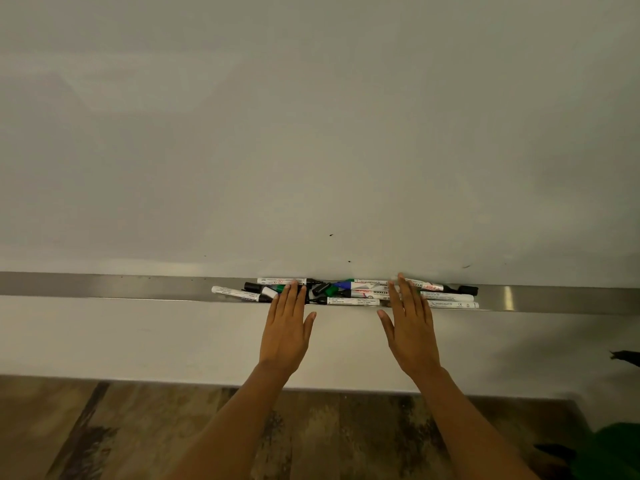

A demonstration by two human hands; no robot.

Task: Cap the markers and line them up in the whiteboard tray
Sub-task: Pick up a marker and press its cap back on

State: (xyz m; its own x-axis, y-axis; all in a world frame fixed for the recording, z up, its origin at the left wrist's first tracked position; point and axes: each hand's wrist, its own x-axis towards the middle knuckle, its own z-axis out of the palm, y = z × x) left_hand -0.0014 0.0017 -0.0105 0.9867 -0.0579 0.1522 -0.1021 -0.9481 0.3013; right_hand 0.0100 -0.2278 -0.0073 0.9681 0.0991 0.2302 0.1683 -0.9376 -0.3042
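Several white-barrelled markers (pixel 353 301) lie jumbled in the metal whiteboard tray (pixel 138 287), with black, green and blue caps (pixel 343 285) mixed among them. One marker (pixel 235 294) lies at the left end of the pile, tilted. My left hand (pixel 286 327) reaches to the tray with straight fingers, its fingertips over the pile's left part. To the right, my right hand (pixel 410 325) is also flat with straight fingers, fingertips on the markers. Neither hand holds anything. Which markers are capped is hard to tell.
The whiteboard (pixel 311 133) fills the upper view, with a few small dark marks. Below the tray is a white wall panel (pixel 138 341), then wood-patterned floor (pixel 104 438). A dark green object (pixel 613 448) shows at the lower right corner.
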